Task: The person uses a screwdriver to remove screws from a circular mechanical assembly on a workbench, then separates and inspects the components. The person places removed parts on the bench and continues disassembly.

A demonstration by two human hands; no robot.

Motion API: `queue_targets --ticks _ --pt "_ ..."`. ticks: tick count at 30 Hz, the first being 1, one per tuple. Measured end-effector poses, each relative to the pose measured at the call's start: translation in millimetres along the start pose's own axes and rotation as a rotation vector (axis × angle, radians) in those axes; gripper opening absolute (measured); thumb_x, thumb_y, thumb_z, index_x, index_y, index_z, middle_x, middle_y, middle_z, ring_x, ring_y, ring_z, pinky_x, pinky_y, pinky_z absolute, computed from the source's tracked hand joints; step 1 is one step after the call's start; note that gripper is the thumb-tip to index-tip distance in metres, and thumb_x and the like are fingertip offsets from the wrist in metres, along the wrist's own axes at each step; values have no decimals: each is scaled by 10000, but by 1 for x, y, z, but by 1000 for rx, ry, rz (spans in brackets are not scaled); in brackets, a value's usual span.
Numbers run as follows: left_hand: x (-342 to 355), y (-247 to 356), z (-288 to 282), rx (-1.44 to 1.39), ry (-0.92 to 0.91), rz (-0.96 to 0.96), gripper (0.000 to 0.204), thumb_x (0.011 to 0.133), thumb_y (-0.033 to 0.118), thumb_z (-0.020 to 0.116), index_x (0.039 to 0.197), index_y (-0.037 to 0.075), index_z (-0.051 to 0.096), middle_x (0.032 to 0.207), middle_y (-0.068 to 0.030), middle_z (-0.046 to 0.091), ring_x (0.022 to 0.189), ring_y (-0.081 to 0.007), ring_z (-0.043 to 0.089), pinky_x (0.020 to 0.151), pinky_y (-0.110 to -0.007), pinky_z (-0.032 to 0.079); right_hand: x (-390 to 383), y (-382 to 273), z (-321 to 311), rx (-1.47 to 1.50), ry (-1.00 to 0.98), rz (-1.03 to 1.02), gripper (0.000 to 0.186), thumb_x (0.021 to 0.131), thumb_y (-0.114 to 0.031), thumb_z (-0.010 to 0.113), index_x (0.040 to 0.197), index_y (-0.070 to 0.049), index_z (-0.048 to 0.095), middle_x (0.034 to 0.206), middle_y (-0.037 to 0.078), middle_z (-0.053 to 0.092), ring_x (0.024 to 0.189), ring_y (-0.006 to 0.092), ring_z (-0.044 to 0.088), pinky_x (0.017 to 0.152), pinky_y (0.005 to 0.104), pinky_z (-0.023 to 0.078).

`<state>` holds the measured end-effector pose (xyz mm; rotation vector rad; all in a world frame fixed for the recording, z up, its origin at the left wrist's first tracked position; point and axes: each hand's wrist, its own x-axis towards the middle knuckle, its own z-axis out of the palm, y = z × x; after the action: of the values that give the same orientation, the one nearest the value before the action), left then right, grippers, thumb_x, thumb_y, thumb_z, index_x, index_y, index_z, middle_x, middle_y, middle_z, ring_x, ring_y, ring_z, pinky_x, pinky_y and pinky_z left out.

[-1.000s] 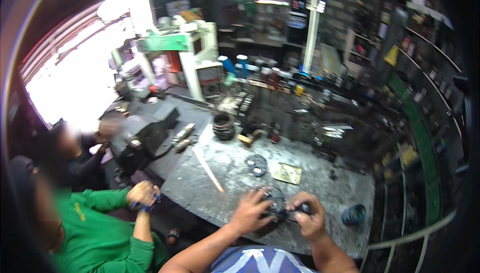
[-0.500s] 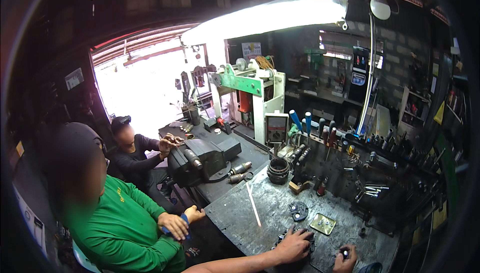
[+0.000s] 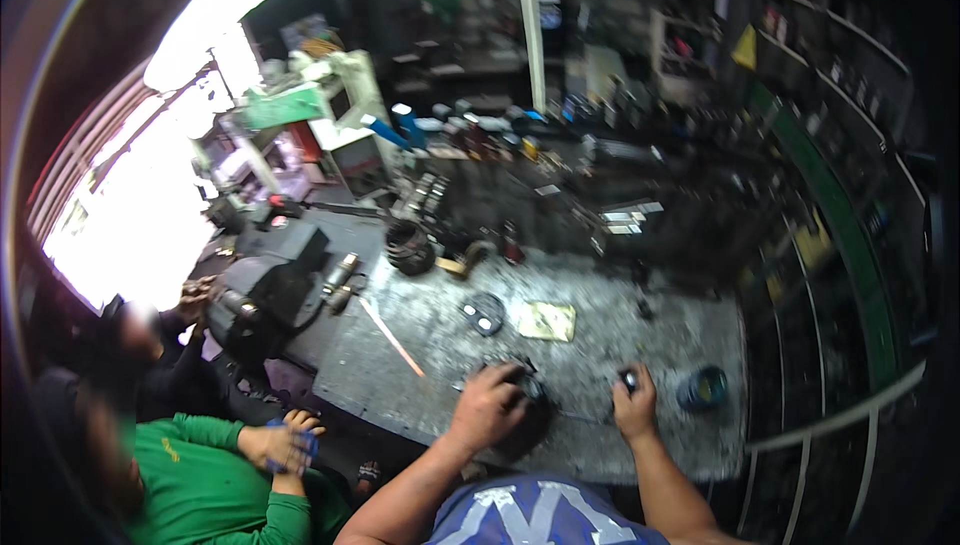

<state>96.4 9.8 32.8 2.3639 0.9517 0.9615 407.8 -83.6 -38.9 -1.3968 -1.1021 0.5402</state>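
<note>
My left hand (image 3: 490, 407) curls over a dark, roundish machine part (image 3: 532, 395) on the metal workbench (image 3: 640, 455); the hand hides much of the part. My right hand (image 3: 636, 403) is closed around a small dark thing with a pale spot (image 3: 628, 380), too small and blurred to name. A thin dark line, perhaps a rod, runs along the bench between the two hands. Beyond them lie a black round part with holes (image 3: 483, 314) and a shallow yellowish metal tray (image 3: 546, 322). A blue-green round container (image 3: 702, 388) stands right of my right hand.
A pale strip (image 3: 392, 337), a dark ringed part (image 3: 409, 247) and a small wooden block (image 3: 452, 267) rest on the bench's far left. A big vise (image 3: 262, 295) stands further left. Two people sit at the left, one in a green shirt (image 3: 190, 475). Tools line the back.
The view has swung right and down, so the bench and both my forearms show more fully. My left hand stays on the dark part; my right hand still holds the small thing.
</note>
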Motion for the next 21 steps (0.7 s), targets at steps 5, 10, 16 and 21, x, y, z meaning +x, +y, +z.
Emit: queue_targets --ticks 5,10,16,21 --pt "-1 6 -3 51 11 22 236 834 107 880 1047 66 789 1392 -149 760 1367 -389 696 1213 -605 481 -7 -13 -8 55 47 101 231 1000 9 620 1229 9 646 1033 73 677 891 136 634 832 306 541" --pt "3 8 -2 27 22 -20 251 806 95 876 1043 70 794 1365 -141 769 1333 -385 708 1203 -598 490 -3 -13 -8 96 60 147 238 1010 8 614 1246 2 643 1021 61 660 887 117 625 832 295 540" --pt "3 10 0 72 39 -32 217 795 83 879 983 83 773 1338 -136 781 1304 -378 727 1189 -619 502 1 -6 -7 124 75 149 251 1005 41 596 1252 14 637 1041 70 656 915 124 623 846 297 543" --pt "5 13 0 96 49 -35 238 798 98 874 1016 88 778 1353 -116 776 1318 -351 725 1211 -629 482 3 -11 -5 106 56 151 251 1005 52 585 1250 18 629 1049 78 654 921 132 621 851 301 541"
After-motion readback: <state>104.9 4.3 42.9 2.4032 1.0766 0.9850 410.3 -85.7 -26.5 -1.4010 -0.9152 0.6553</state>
